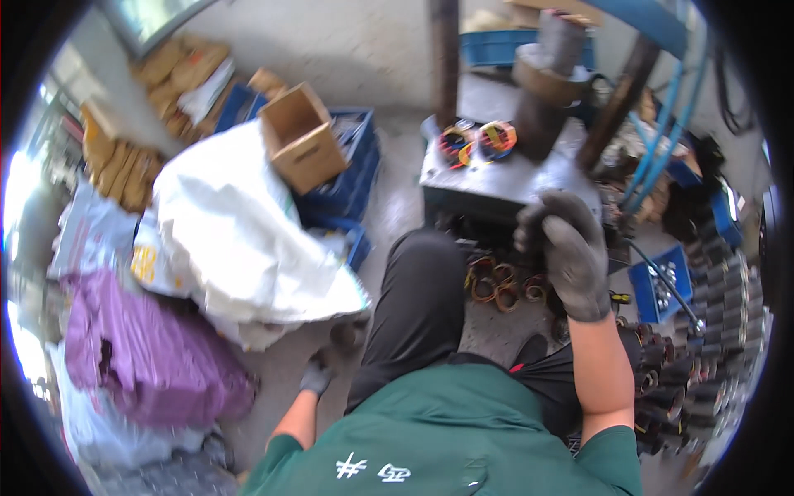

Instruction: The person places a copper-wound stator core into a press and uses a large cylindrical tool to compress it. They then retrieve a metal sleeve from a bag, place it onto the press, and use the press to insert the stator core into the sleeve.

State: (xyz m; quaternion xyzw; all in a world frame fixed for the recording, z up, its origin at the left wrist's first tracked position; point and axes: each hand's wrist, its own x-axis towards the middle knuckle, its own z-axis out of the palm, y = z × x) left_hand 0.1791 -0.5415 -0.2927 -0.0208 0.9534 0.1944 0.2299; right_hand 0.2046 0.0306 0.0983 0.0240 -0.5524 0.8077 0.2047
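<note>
My right hand (575,260), in a grey work glove, is raised at the front right of a metal machine table (471,188). Its fingers are bent but apart, and I see nothing between them. Two ring-shaped wire-wound motor stators (496,140) with yellow and red windings stand on the table beyond it. Low on my left, my left hand (316,376), also gloved, reaches down near the floor. A small dark grey cylindrical part (343,334) is just beyond it. Blur hides the left fingers, so I cannot tell whether they touch it.
A large white sack (240,223) and a purple sack (149,347) fill the left. A cardboard box (303,140) sits on blue crates (360,161). Copper-coloured rings (496,283) lie under the table. At right are a blue bin (660,283) and stacked cylindrical parts (719,306).
</note>
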